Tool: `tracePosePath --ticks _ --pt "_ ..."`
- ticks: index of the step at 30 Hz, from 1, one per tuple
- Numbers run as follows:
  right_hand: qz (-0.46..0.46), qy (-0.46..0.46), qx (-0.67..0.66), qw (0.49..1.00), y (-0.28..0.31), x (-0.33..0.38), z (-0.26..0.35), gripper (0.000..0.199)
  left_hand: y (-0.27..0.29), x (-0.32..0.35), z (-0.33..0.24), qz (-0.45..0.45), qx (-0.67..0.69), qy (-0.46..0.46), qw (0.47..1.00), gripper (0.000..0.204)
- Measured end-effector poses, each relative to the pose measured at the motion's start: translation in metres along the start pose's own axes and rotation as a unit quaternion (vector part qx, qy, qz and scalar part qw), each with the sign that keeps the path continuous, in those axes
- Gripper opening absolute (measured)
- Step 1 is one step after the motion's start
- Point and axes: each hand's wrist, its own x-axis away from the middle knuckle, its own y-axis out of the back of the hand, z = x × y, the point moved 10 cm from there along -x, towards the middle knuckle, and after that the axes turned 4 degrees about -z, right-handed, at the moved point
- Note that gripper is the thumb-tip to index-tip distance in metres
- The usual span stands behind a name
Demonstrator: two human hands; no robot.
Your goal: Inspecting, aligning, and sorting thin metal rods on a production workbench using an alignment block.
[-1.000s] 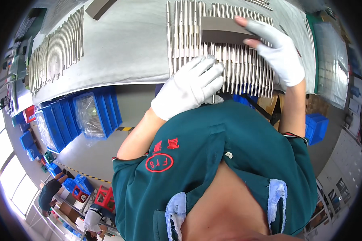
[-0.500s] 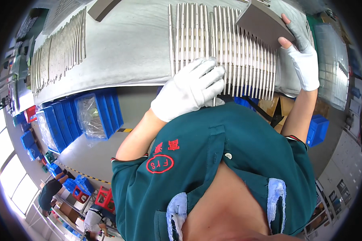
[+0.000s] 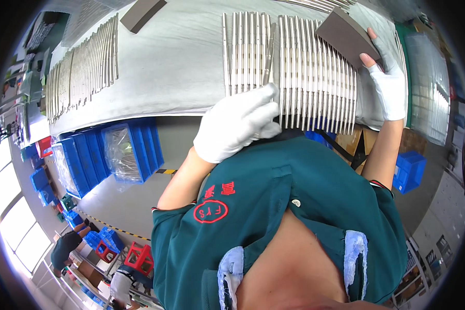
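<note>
Slim silver metal rods (image 3: 315,77) lie side by side on the pale cloth-covered table in front of me. My left hand (image 3: 237,124), in a white fingerless-tipped glove, is closed at the near end of one metal rod (image 3: 269,51). That rod tilts slightly in a gap between two groups of rods; its near end is hidden by the fingers. My right hand (image 3: 390,85), gloved with bare thumb and fingertip showing, grips a dark grey-brown rectangular block (image 3: 346,37). The block sits over the far part of the right-hand rods.
Another row of rods (image 3: 85,67) lies at the table's left, near a second dark block (image 3: 143,14). Blue crates (image 3: 134,150) with plastic-wrapped contents stand below the table edge. Clear plastic trays (image 3: 426,88) and a blue bin (image 3: 409,171) are at right. Two people work at lower left.
My left hand has shifted slightly left and down, and the rod at its fingers now tilts, with a wider gap to its right. The right hand still holds the block; the whole view has shifted slightly.
</note>
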Motion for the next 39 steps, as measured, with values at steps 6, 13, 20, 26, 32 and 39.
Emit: tracePosePath --ticks 6,13,20,26,32,39 --pt "-0.014 0.021 0.004 1.0 0.002 0.004 -0.001 0.05 0.057 0.02 0.016 -0.146 0.038 0.07 0.986 0.048" --pt "-0.025 0.051 0.023 0.998 -0.001 -0.003 0.016 0.047 0.03 0.062 0.041 0.032 -0.179 0.1 0.978 0.055" --pt "-0.028 0.092 0.022 0.995 -0.018 -0.012 0.029 0.046 0.053 0.141 0.052 -0.19 -0.044 0.39 0.9 0.04" --pt "-0.019 0.089 0.035 0.995 -0.017 -0.011 0.04 0.049 -0.026 0.15 0.072 -0.123 0.498 0.599 0.615 0.057" --pt "-0.007 0.084 0.025 0.996 -0.019 -0.01 0.033 0.051 -0.045 0.154 0.074 -0.178 0.612 0.587 0.5 0.059" --pt "0.018 0.038 0.003 0.999 -0.03 -0.009 0.03 0.051 -0.028 0.139 0.084 -0.129 0.496 0.612 0.603 0.054"
